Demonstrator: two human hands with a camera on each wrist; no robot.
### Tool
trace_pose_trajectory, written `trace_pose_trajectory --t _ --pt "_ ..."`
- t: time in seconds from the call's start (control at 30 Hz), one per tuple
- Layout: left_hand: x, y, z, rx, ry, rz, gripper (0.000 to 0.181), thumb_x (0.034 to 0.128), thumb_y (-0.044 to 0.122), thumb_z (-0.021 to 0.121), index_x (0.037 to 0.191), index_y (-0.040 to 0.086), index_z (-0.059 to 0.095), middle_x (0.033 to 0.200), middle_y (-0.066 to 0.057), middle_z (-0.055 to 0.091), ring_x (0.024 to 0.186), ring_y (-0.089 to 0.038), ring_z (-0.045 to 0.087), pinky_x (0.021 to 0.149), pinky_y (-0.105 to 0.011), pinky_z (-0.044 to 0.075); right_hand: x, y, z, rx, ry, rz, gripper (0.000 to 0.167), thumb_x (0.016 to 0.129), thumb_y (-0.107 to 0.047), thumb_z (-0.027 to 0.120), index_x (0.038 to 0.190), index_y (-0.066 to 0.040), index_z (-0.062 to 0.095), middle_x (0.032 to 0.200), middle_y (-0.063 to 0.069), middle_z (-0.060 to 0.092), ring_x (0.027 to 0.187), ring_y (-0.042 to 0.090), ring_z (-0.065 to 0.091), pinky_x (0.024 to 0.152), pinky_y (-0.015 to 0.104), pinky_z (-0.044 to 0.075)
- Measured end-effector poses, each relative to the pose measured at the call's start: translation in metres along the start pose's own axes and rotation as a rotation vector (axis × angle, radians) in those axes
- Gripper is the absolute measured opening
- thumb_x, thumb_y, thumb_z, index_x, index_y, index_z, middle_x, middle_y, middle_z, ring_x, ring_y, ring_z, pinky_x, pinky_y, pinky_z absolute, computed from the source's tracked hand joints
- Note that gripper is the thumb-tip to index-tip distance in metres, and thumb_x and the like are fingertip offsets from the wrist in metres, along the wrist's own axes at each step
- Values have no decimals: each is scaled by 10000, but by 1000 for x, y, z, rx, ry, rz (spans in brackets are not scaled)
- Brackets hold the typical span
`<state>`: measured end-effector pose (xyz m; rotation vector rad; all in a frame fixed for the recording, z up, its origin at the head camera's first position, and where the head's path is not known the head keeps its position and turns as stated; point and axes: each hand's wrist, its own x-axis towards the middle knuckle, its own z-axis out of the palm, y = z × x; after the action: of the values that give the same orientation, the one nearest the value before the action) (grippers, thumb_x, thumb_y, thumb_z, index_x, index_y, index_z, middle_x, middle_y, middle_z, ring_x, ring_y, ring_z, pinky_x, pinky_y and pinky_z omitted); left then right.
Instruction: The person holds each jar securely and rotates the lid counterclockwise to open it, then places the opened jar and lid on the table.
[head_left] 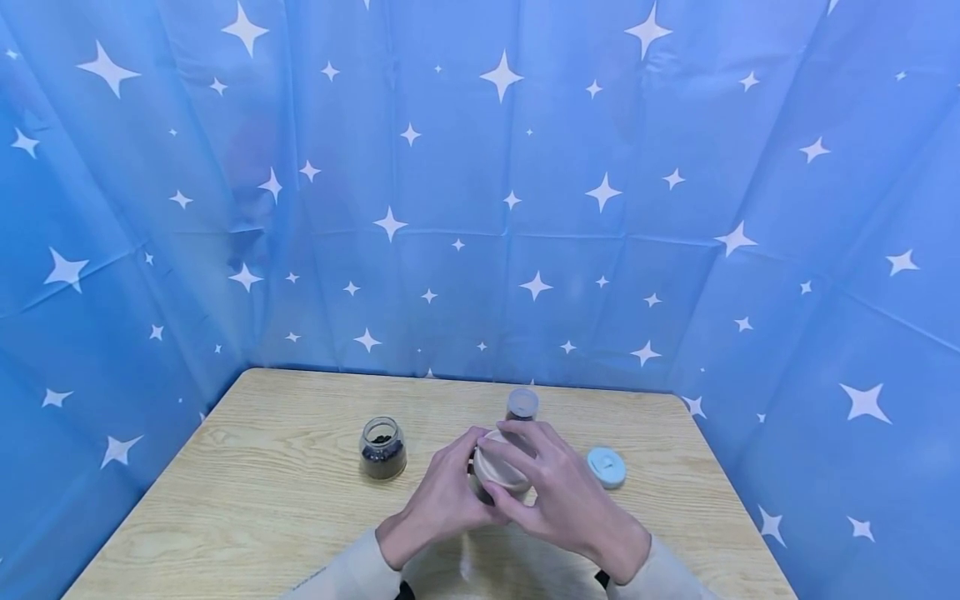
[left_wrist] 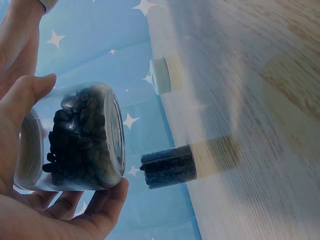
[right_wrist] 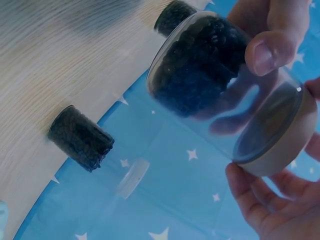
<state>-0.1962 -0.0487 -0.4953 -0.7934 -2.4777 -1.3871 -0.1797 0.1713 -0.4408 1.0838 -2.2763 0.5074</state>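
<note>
Both hands hold a clear jar of dark, bean-like pieces above the table. In the head view the left hand grips the jar's side. The right hand has its fingers and thumb round the rim of the pale lid, which covers the jar's mouth. In the right wrist view the jar is tilted, its lid between the right hand's fingers, and the left thumb presses on the glass.
An uncovered glass jar of dark pieces stands left of the hands. Behind them is a small clear container with a translucent top. A light blue lid lies on the right. A blue starred curtain hangs behind the wooden table.
</note>
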Motion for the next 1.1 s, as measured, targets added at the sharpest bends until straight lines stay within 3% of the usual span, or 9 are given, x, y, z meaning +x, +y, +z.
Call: trace_pose_trajectory --t 0.7,1.1 --pt "-2 -1 2 -16 -16 28 886 747 261 1065 1517 300 627 1346 103 777 1138 -90 766 966 -301 663 2 17 -5 126 -50 -173 613 902 -212 896 1496 -223 746 1544 107 726 1384 283 725 1063 474 686" --pt "-6 0 3 -24 -28 49 928 817 363 1063 1606 295 581 1455 79 756 1215 -114 768 998 -311 667 8 33 -11 227 -100 -364 468 1051 -228 792 1513 -199 725 1569 151 697 1399 277 722 1099 453 670"
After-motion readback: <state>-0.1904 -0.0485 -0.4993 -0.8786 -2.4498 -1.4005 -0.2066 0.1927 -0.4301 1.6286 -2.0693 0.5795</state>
